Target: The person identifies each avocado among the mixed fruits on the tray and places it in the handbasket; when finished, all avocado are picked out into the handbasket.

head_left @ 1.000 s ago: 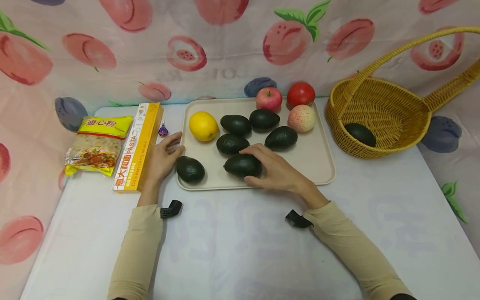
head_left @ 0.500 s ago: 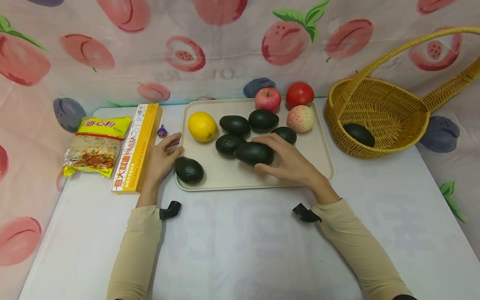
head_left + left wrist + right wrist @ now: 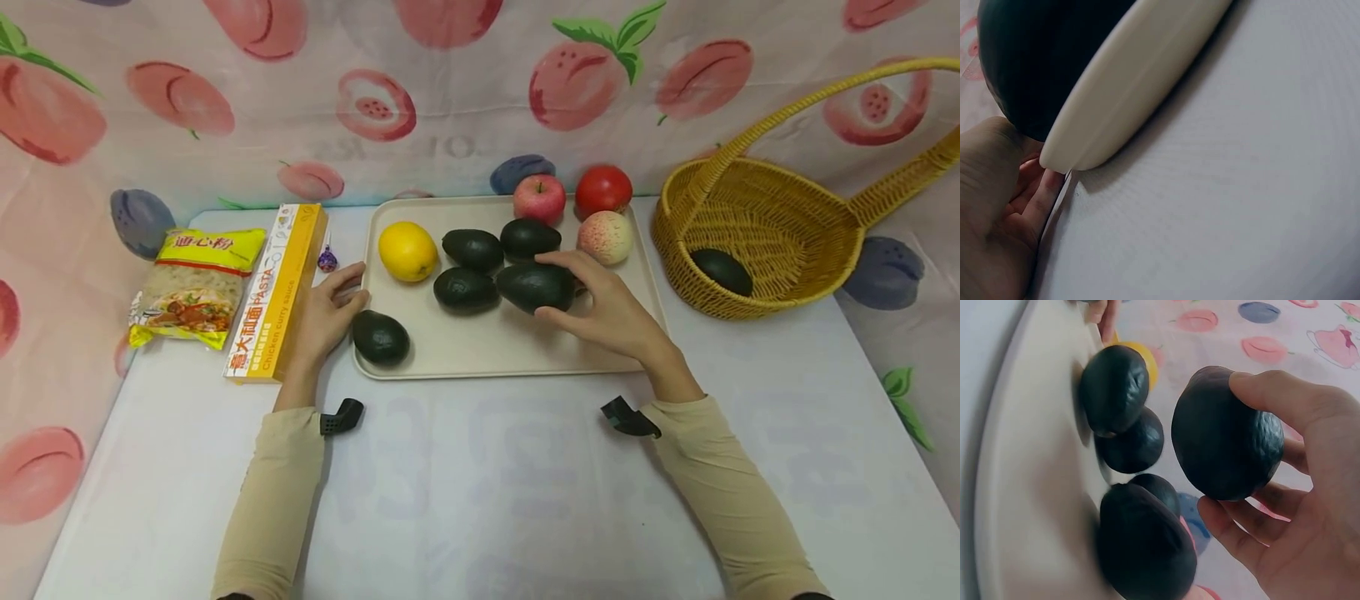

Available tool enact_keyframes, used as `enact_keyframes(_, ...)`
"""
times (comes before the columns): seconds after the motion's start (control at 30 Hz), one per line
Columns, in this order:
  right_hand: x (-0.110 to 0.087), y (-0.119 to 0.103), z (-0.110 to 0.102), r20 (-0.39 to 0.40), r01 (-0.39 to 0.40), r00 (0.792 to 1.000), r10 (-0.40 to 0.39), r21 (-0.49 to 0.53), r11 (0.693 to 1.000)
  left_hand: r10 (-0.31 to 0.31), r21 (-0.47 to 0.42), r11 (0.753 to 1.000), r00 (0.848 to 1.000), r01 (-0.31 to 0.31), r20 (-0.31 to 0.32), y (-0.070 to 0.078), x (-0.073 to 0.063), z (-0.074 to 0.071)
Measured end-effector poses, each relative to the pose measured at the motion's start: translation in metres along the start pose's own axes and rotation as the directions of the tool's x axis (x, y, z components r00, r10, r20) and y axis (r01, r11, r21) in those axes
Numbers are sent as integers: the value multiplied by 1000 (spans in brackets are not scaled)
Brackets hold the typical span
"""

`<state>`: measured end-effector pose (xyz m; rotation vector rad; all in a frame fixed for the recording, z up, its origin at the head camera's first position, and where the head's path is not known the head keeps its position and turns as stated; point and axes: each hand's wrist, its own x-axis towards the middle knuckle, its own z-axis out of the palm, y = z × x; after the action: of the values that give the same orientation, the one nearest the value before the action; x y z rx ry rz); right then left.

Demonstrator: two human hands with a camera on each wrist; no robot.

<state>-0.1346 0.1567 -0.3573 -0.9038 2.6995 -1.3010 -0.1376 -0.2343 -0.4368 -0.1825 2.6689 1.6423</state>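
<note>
On a white-clothed table before a fruit-print backdrop, the left hand, loosely bent, touches the left edge of a tray; the right hand grips an avocado above its middle; a basket stands past its right edge.

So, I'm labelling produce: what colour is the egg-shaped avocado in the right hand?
The avocado is blackish green, clearest in the head view.

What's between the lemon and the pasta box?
The purple lollipop, lying nearer the box, then the tray's left rim beside the lemon. Head view shows it.
</note>
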Motion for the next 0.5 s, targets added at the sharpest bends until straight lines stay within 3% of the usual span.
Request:
enact_keyframes(0.3,-1,2,-17,-51,-36,998,35,-19,999,7,2,1000,1000,-7,-6,-1,3,1)
enact_keyframes(0.5,-6,-15,-25,-70,-51,996,50,-9,999,12,23,1000,1000,-12,3,0,3,-1)
